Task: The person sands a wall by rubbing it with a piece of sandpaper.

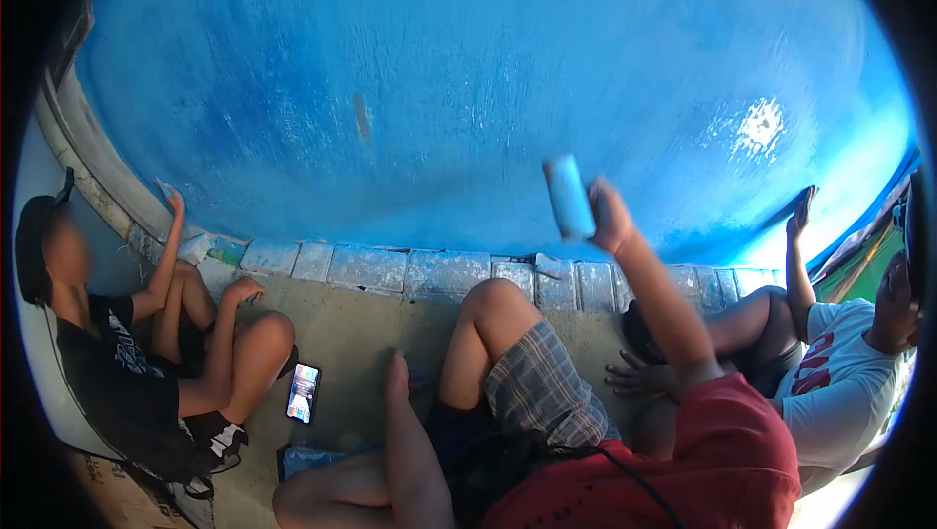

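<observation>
My right hand [611, 217] is raised in front of the blue wall [439, 90]. Its fingers are closed on a light-blue rectangular block [570, 199], smeared by motion, so its exact kind is unclear. The block looks apart from the wall, though I cannot be sure. Lower down, what appears to be my left hand [398, 373] is held low over the floor beside my bent knee. Its fingers are hidden. Glossy, wet-looking streaks cover parts of the wall, and a small greyish mark [362, 116] shows left of centre.
A row of paint-stained blocks [366, 268] edges the wall's foot. On the floor lies a lit phone [304, 393]. A person in black [117, 363] sits at left, another in a white shirt [839, 373] at right, each with one hand raised near the wall.
</observation>
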### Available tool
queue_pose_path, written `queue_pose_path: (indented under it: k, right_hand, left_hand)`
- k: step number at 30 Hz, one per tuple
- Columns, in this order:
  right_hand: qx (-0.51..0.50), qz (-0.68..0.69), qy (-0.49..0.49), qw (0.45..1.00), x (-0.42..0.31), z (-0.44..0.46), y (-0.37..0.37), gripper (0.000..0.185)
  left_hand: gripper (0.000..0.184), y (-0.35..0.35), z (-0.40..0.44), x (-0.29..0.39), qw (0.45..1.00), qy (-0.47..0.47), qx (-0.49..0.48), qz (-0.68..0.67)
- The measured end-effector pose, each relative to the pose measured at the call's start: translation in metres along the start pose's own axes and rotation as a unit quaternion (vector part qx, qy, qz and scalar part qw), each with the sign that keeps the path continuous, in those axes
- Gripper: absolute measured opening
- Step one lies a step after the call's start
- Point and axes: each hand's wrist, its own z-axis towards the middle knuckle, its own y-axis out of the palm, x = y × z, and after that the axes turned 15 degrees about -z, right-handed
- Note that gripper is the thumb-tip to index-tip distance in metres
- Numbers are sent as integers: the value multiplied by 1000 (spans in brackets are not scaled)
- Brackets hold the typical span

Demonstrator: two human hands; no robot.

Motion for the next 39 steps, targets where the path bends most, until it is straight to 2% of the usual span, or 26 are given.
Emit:
queue_pose_path:
  k: [2, 3, 4, 7, 8, 9, 10, 11, 16, 19, 21, 22, 23, 24, 26, 27, 28, 31, 32, 35, 36, 38, 39]
  right_hand:
    - [20, -7, 72, 997, 102, 9, -51, 60]
    - [193, -69, 155, 966, 154, -3, -64, 57]
    - [185, -312, 221, 905, 181, -17, -79, 54]
    - [250, -495, 165, 816, 199, -44, -87, 52]
    - [189, -375, 120, 900, 197, -53, -88, 52]
    - [168, -233, 93, 953, 171, -57, -70, 55]
    - [144, -84, 74, 983, 143, -60, -50, 58]
    - [152, 75, 63, 983, 121, -54, -31, 63]
    - [47, 193, -20, 980, 77, -39, -4, 67]
    - [68, 115, -33, 991, 69, -33, 3, 67]
    - [134, -98, -14, 986, 93, -22, -22, 66]
    - [165, -203, -3, 965, 98, -20, -28, 65]
    - [174, -329, 88, 924, 102, -20, -35, 67]
    - [193, -481, 70, 852, 128, -15, -49, 68]
    - [207, -742, -10, 637, 208, -14, -90, 69]
    - [200, -788, -35, 582, 248, -27, -102, 70]
    - [174, -808, -46, 560, 271, -44, -91, 67]
    - [194, -724, 7, 662, 274, -54, -87, 67]
    - [201, -751, -6, 629, 277, -56, -87, 64]
    - [218, -684, 72, 692, 246, -60, -70, 53]
    - [216, -676, 112, 695, 234, -56, -64, 52]
    - [208, -658, 188, 699, 217, -43, -55, 51]
    - [254, -647, 199, 691, 215, -34, -46, 51]
  left_hand:
    - [58, 5, -7, 4, 1000, 0, 10, -20]
    - [58, 6, -13, 4, 1000, -2, 18, -25]
    - [58, 7, -18, 3, 999, 9, 32, -9]
    - [59, 8, -24, 12, 997, 33, 64, 18]
    - [60, 7, -25, 12, 998, 28, 59, 20]
    - [61, 6, -26, 10, 998, 23, 50, 25]
    - [62, 6, -28, 8, 999, -4, 48, 23]
    - [63, 7, -28, 13, 998, -26, 45, 20]
    - [69, 8, -35, 19, 998, -47, 28, 42]
    - [72, 9, -38, 20, 997, -55, 35, 46]
    - [72, 12, -40, 24, 995, -64, 52, 50]
    - [72, 12, -39, 24, 996, -61, 48, 44]
    - [72, 10, -38, 22, 996, -60, 46, 40]
    - [71, 9, -38, 20, 997, -57, 44, 35]
    - [71, 6, -38, 21, 997, -55, 38, 37]
    - [71, 7, -36, 20, 997, -51, 39, 34]
    - [71, 8, -34, 18, 998, -46, 40, 31]
    - [70, 9, -34, 17, 997, -42, 52, 26]
    - [69, 9, -38, 21, 997, -58, 48, 36]
    - [67, 3, -16, 11, 993, -109, 26, 28]
    - [66, -5, -7, 8, 992, -125, 21, 17]
    - [65, -7, -10, 7, 998, -61, 16, 20]
    - [64, -3, -15, 7, 999, -29, 13, 21]
